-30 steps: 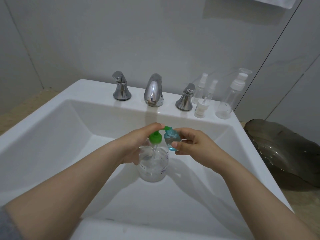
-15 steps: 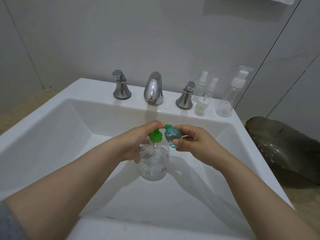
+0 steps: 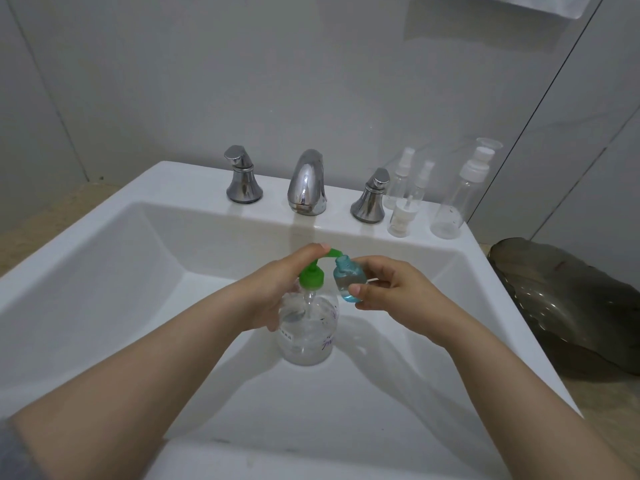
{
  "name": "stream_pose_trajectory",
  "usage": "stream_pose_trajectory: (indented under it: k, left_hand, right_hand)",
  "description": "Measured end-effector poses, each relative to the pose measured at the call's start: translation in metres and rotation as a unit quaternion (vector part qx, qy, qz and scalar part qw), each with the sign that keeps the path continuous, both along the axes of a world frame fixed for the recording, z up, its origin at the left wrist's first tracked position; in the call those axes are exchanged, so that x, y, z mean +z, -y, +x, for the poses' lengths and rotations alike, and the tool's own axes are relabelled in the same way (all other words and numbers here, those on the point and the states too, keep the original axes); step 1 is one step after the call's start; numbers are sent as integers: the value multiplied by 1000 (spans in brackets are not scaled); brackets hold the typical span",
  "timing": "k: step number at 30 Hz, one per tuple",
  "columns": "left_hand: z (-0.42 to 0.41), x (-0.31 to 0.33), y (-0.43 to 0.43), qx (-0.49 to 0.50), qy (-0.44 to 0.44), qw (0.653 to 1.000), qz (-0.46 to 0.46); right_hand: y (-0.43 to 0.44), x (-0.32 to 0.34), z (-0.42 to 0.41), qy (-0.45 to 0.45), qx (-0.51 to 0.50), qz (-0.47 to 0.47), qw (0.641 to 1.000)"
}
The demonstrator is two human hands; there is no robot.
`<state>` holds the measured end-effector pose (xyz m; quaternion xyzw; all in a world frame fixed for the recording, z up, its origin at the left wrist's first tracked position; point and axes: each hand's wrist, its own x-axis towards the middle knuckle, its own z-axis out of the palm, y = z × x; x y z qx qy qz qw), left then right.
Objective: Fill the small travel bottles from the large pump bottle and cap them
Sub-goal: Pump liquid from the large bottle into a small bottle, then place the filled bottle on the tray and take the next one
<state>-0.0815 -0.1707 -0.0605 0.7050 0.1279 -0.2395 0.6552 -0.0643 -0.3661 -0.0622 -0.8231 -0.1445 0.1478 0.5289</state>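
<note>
**Over the sink: little blue bottle parked under the pump spout**

Right in the middle of the basin, the small blue bottle [image 3: 349, 280] is held up in the air. It's uncapped, with its open mouth just under the tip of the green pump head [image 3: 313, 273]. There's some liquid in the bottom, but I can't really tell how full it is. The right hand [image 3: 391, 289] has it pinched between thumb and fingertips around the lower body, tilted a bit toward the spout.

My take on handling: it's a tiny, light plastic thing, probably a bit squishy, so a hard squeeze would burp the liquid back out. If soap runs down the side it'll get slippery fast. Holding it low on the body like this looks right to me, since it keeps fingers off the narrow neck where the stream has to land.

The large pump bottle [image 3: 308, 330] seems to stand on the floor of the sink [image 3: 194, 183]. It's clear with liquid inside, so likely heavy enough to stay put. The left hand [image 3: 277, 289] is draped over it, forefinger on top of the pump head, the other fingers curled around the neck and shoulder.

Further out, the faucet [image 3: 306, 183] sits on the back ledge. To its right is a group of clear travel bottles [image 3: 450, 209], tops on and looking empty. A dark dish [image 3: 568, 306] lies beside the sink.
</note>
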Motion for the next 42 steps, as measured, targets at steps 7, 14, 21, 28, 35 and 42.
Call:
stream_pose_trajectory:
  k: [7,14,21,28,35,42]
  left_hand:
    - [-1,5,3,45,173,977,115]
    - [-17,6,6,42,338,920,194]
    - [-25,24,16,-1,391,865,315]
    - [-4,46,57,-54,414,820,392]
    - [41,38,99,22,361,866,345]
    - [67,36,117,68,333,880,332]
  right_hand:
    - [19,18,0,24,-82,80,993]
    - [40,39,-12,88,-172,216,957]
    - [52,43,-18,149,-247,261,921]
    - [63,38,-12,191,-329,261,887]
    - [65,34,-6,183,-361,274,872]
    - [66,33,0,171,-376,289,864]
